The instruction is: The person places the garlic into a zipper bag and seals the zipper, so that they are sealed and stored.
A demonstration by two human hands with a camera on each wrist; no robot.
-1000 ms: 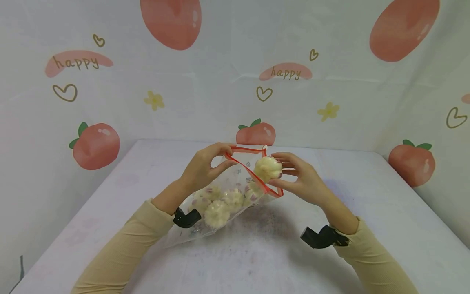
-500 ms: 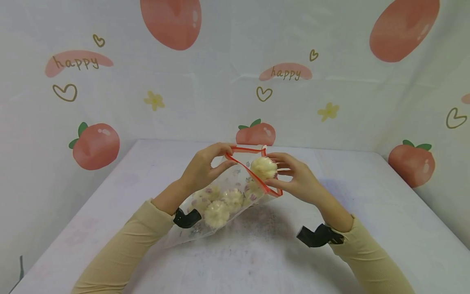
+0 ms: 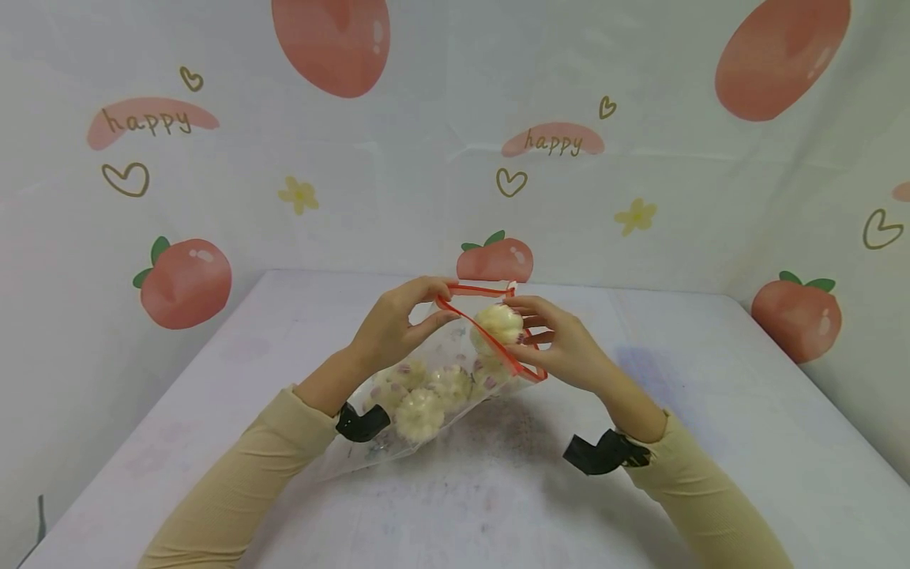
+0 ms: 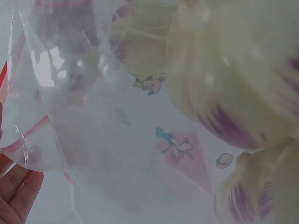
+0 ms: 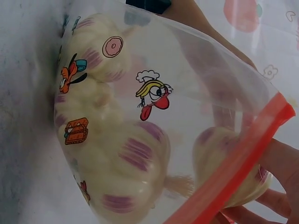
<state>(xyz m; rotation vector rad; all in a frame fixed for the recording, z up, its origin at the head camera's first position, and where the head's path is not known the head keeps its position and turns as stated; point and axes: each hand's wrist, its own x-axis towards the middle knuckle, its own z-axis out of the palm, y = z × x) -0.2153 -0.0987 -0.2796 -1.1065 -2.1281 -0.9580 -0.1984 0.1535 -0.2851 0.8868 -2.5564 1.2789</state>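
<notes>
My left hand (image 3: pixel 394 320) pinches the rim of a clear zip bag (image 3: pixel 455 340) with a red edge, its mouth spread toward the right. My right hand (image 3: pixel 565 340) grips a garlic bulb (image 3: pixel 498 324), white with purple streaks, at the mouth of the bag. In the right wrist view that bulb (image 5: pixel 215 154) sits partly behind the red zip strip (image 5: pixel 243 163), with fingers curled round its outer side. Several more garlic bulbs (image 3: pixel 421 412) lie low in the bag. Cartoon prints (image 5: pixel 154 95) cover the plastic.
The bag's lower end rests on a white table (image 3: pixel 483 506). A white cloth backdrop (image 3: pixel 426 158) with printed fruit and hearts rises behind the table's far edge. Black wrist mounts (image 3: pixel 604 453) sit at both cuffs.
My right hand has moved left, carrying the garlic bulb from just outside the rim into the bag's mouth. The left hand and the bag have stayed in place.
</notes>
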